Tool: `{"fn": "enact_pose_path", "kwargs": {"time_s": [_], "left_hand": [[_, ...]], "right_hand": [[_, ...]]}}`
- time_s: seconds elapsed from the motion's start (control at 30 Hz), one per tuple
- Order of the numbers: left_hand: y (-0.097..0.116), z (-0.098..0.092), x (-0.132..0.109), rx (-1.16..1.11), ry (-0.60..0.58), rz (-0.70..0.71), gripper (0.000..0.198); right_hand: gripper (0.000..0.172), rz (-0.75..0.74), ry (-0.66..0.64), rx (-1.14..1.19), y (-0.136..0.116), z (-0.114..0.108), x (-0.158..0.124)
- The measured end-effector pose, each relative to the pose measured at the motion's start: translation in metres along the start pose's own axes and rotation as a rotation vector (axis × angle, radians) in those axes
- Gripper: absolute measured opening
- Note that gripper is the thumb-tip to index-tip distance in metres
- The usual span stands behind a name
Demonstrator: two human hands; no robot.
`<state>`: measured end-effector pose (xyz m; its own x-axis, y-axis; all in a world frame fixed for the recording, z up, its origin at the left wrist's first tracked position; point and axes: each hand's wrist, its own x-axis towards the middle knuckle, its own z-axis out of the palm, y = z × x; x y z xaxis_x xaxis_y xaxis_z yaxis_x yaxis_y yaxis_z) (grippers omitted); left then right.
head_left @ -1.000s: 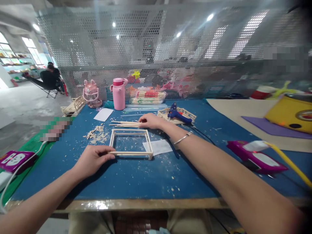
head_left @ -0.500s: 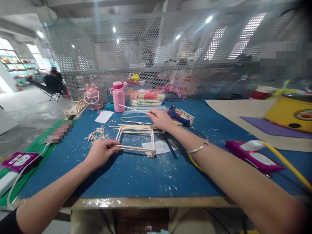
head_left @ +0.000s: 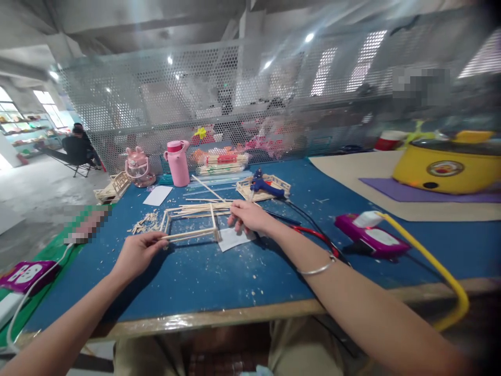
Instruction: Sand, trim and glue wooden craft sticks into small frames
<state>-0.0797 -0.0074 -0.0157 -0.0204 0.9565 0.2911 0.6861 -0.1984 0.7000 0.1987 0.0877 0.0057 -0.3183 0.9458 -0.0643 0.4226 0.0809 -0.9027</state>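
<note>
My left hand (head_left: 136,255) pinches the near left corner of a small box-like frame made of thin wooden sticks (head_left: 191,234). My right hand (head_left: 249,216) is at the frame's far right side, its fingers closed on a thin wooden stick (head_left: 207,188) that slants up and away to the left. Behind the frame lies a loose bundle of wooden sticks (head_left: 188,210). A white sheet of paper (head_left: 235,239) is under my right hand. Farther back, a blue glue gun (head_left: 266,187) rests on a wooden stick tray (head_left: 285,184).
Short stick pieces (head_left: 145,223) are heaped on the blue tabletop (head_left: 188,292). A pink bottle (head_left: 178,164), a clear pink jug (head_left: 138,169) and bagged sticks (head_left: 223,162) stand behind. Rightward are a purple power strip (head_left: 368,237) with a yellow cable and a yellow cooker (head_left: 446,167).
My right hand has come down and nearer with the stick, beside the frame's right side. The stick now slants more steeply. My left hand keeps its hold; the camera view has shifted.
</note>
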Motion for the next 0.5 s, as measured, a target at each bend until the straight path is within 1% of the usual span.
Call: {"fn": "enact_pose_path", "kwargs": {"time_s": [0.17,0.3,0.4,0.5], "left_hand": [[0.006,0.014,0.016,0.112,-0.108,0.051,0.031],[0.005,0.022,0.018,0.107,-0.068,0.094,0.031],[0.001,0.026,0.016,0.088,-0.035,0.125,0.028],[0.001,0.023,0.017,0.079,-0.046,0.099,0.031]], "right_hand": [[0.018,-0.079,0.075,-0.039,-0.011,-0.004,0.007],[0.018,-0.144,0.078,-0.086,-0.016,-0.009,0.012],[0.017,-0.215,0.096,-0.110,-0.013,-0.009,0.009],[0.014,-0.313,0.099,-0.162,-0.007,-0.009,0.003]]}}
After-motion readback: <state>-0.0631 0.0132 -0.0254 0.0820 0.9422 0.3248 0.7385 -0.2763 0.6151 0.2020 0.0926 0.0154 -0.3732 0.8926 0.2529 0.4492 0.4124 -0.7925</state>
